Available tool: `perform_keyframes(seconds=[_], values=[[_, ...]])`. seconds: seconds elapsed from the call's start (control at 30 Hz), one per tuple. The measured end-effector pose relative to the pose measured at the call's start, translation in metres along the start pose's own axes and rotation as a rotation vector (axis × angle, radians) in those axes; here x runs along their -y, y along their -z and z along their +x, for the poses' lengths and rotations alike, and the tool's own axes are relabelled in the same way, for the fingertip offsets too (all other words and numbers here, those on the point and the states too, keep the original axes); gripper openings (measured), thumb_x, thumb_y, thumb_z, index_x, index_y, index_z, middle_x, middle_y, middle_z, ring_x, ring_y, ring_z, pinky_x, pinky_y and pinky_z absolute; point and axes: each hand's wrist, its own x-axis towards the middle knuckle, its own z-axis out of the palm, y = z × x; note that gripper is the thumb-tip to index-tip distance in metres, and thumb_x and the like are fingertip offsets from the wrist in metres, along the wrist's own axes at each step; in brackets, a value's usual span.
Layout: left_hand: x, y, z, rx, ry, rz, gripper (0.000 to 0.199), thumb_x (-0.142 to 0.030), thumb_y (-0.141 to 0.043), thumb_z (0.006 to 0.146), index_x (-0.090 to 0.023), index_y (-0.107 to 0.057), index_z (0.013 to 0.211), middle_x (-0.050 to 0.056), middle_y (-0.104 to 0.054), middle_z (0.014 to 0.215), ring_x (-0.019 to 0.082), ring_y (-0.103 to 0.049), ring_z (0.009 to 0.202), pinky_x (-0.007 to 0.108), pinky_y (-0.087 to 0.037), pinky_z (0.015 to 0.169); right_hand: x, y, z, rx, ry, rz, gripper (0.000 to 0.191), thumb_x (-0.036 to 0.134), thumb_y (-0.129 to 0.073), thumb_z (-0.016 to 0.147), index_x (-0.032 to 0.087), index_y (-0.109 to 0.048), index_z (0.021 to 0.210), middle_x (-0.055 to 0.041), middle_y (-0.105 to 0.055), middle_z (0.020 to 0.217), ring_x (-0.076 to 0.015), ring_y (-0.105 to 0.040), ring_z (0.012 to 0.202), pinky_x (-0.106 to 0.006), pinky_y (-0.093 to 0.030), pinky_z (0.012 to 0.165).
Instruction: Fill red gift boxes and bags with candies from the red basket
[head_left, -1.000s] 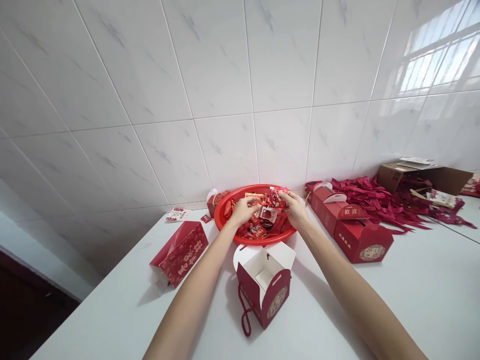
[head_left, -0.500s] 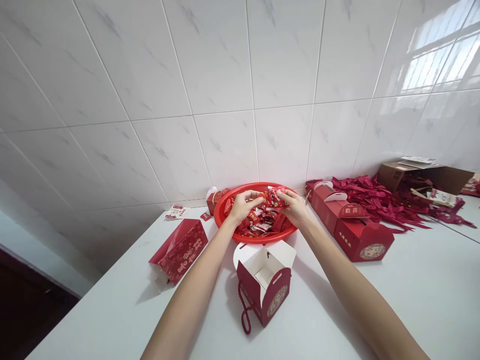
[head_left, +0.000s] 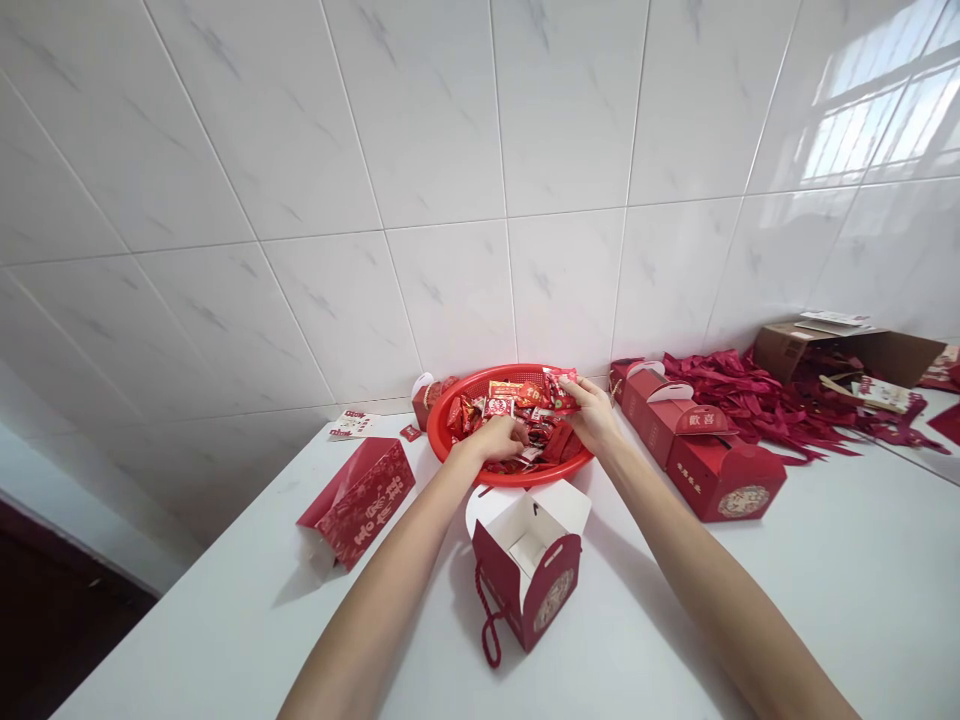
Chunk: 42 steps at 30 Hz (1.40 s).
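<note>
Fingers (head_left: 574, 388) of the right hand (head_left: 598, 415) pinch a red packet (head_left: 558, 390) at the basket's far right side; left hand (head_left: 499, 440) down among wrapped contents, grip unreadable. Red basket (head_left: 517, 480) on white tabletop (head_left: 225, 625), near wall. Open box (head_left: 553, 595) just nearer. Ribbon heap (head_left: 739, 400) right. Behind: grey-veined pale tiles (head_left: 442, 130), barred-window reflection (head_left: 862, 135) upper right.
</note>
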Motion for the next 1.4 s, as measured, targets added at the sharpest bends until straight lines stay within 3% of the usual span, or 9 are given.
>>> perform_keyframes(seconds=[0.23,0.43,0.6,0.83,1.03,1.1,1.23,1.3,1.4], values=[[0.003,-0.002,0.0,-0.017,0.144,0.137,0.022,-0.005,-0.063,0.059,-0.021,-0.074,0.071,0.006,-0.076,0.082,0.024,-0.07,0.08,0.026,-0.051,0.07,0.0,0.002,0.002,-0.037,0.022,0.001,0.033,0.036,-0.089,0.052,0.02,-0.065,0.069,0.0013,-0.067,0.068,-0.0154,-0.06,0.061,-0.025,-0.049,0.048],[-0.001,-0.001,-0.005,0.045,0.136,0.081,0.043,-0.013,-0.07,0.06,-0.025,-0.075,0.102,0.001,-0.074,0.073,0.018,-0.069,0.065,0.02,-0.047,0.057,-0.001,0.003,0.002,-0.033,0.028,0.0,0.03,0.035,-0.087,0.055,0.02,-0.066,0.072,0.0005,-0.069,0.072,-0.0162,-0.061,0.064,-0.026,-0.05,0.05],[-0.003,-0.002,-0.005,0.068,0.132,0.009,0.063,-0.008,-0.068,0.059,-0.022,-0.068,0.121,0.001,-0.074,0.08,0.016,-0.068,0.06,0.019,-0.046,0.05,-0.001,0.004,0.003,-0.029,0.035,-0.015,0.031,0.036,-0.087,0.056,0.02,-0.066,0.072,0.001,-0.068,0.071,-0.016,-0.061,0.062,-0.026,-0.049,0.049],[-0.007,0.001,-0.004,-0.051,0.142,0.052,0.047,-0.007,-0.066,0.064,-0.021,-0.075,0.108,0.001,-0.074,0.077,0.02,-0.069,0.072,0.024,-0.05,0.066,0.0,0.002,0.002,-0.048,0.037,0.012,0.032,0.035,-0.088,0.052,0.02,-0.066,0.07,0.0019,-0.067,0.068,-0.0148,-0.06,0.06,-0.024,-0.048,0.047],[-0.01,0.008,-0.005,-0.205,0.168,0.069,0.037,-0.008,-0.057,0.076,-0.018,-0.075,0.107,0.007,-0.076,0.1,0.022,-0.069,0.097,0.027,-0.05,0.084,0.0,0.001,0.002,-0.053,0.029,0.011,0.033,0.036,-0.088,0.051,0.02,-0.067,0.071,0.0016,-0.068,0.069,-0.0155,-0.06,0.062,-0.026,-0.05,0.049],[-0.01,0.008,-0.006,-0.206,0.184,0.077,0.033,-0.007,-0.059,0.075,-0.017,-0.076,0.101,0.008,-0.076,0.101,0.023,-0.069,0.099,0.028,-0.05,0.084,0.0,0.0,0.002,-0.055,0.028,0.014,0.034,0.036,-0.088,0.05,0.02,-0.067,0.071,0.0016,-0.068,0.069,-0.0153,-0.06,0.061,-0.025,-0.049,0.048],[-0.01,0.007,-0.009,-0.111,0.203,0.095,0.022,-0.004,-0.07,0.063,-0.018,-0.077,0.078,0.005,-0.075,0.08,0.026,-0.07,0.084,0.029,-0.051,0.074,0.0,0.0,0.001,-0.06,0.032,0.012,0.035,0.037,-0.089,0.05,0.02,-0.066,0.069,0.0019,-0.067,0.067,-0.0147,-0.059,0.06,-0.025,-0.049,0.047],[-0.012,0.008,-0.011,-0.123,0.199,0.102,0.024,-0.007,-0.072,0.063,-0.02,-0.077,0.083,0.005,-0.075,0.081,0.027,-0.07,0.086,0.03,-0.051,0.076,0.0,-0.001,0.001,-0.058,0.039,0.008,0.036,0.038,-0.088,0.05,0.02,-0.066,0.07,0.0018,-0.067,0.067,-0.0147,-0.059,0.06,-0.025,-0.049,0.048],[-0.014,0.011,-0.012,-0.235,0.171,0.084,0.031,-0.015,-0.066,0.077,-0.02,-0.074,0.107,0.007,-0.075,0.094,0.026,-0.068,0.098,0.033,-0.051,0.087,0.001,-0.002,-0.001,-0.051,0.043,0.014,0.038,0.039,-0.089,0.049,0.019,-0.066,0.071,0.0022,-0.067,0.067,-0.014,-0.059,0.059,-0.024,-0.048,0.047]])
